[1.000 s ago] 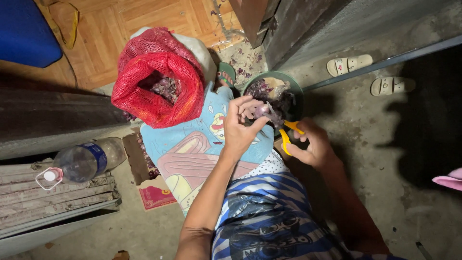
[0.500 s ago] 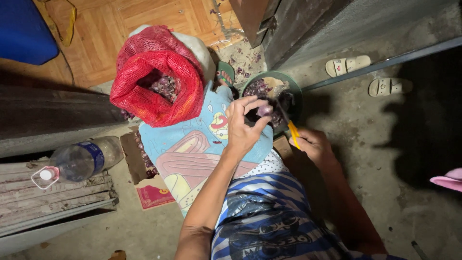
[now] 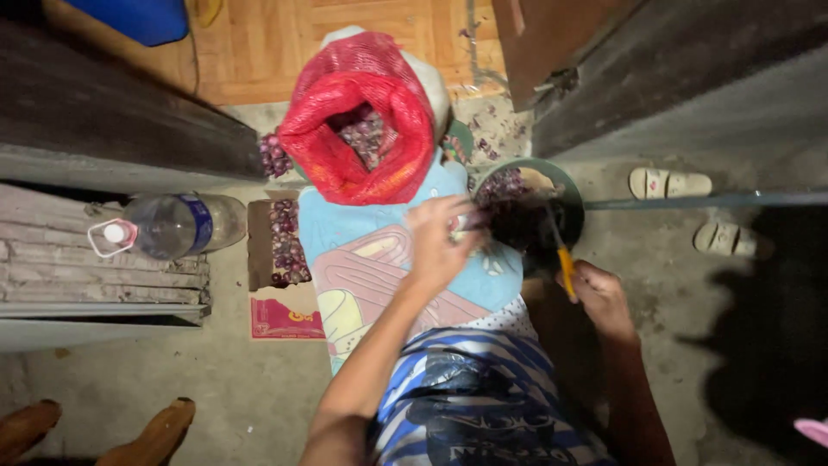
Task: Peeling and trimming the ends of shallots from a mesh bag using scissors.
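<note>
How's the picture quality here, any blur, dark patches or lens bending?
Head view: light falls on the middle, so the red mesh sack and blue mat show clearly; the right side sinks into heavy shadow; the left hand is motion-blurred; the bowl is murky inside; the right hand is dim; straight edges bow near the borders.

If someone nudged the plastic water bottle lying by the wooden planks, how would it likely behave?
The plastic bottle lies on its side, so it would probably roll. It looks mostly empty, so likely light and easy to dent. Its pink cap looks closed, so spilling seems unlikely.
</note>
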